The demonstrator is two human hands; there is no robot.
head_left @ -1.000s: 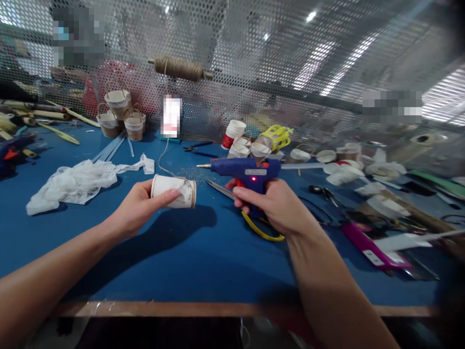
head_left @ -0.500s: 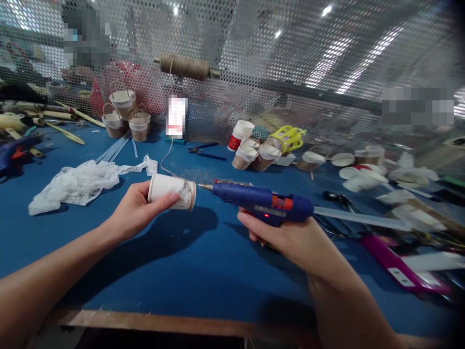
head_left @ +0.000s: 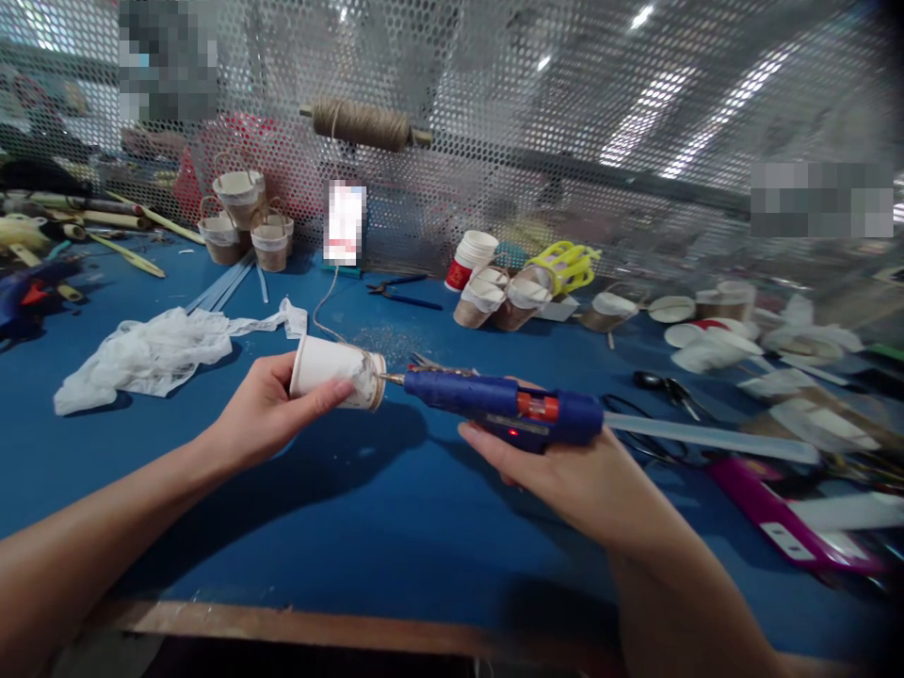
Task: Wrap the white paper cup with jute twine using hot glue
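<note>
A white paper cup (head_left: 321, 369) lies sideways in my left hand (head_left: 272, 405), its base toward the right and the thumb pressed along its side. Twine (head_left: 326, 325) runs from the cup's base end back toward the rear of the table. My right hand (head_left: 557, 461) grips a blue hot glue gun (head_left: 480, 400) with a small red light on its side. The metal nozzle (head_left: 394, 379) points left at the cup's base rim and appears to touch it. A clear glue stick (head_left: 706, 436) sticks out of the gun's rear.
White gauzy cloth (head_left: 152, 363) lies at left. Twine-wrapped cups (head_left: 269, 243) stand behind it, and more cups (head_left: 481, 297) stand at centre back. A twine spool (head_left: 363, 125) hangs on the perforated screen. Pliers (head_left: 406, 294) lie behind the cup; a purple power strip (head_left: 769, 513) sits at right.
The glue gun has shifted slightly left and down, bringing its nozzle closer to the cup's base rim. My left hand still holds the cup in nearly the same place.
</note>
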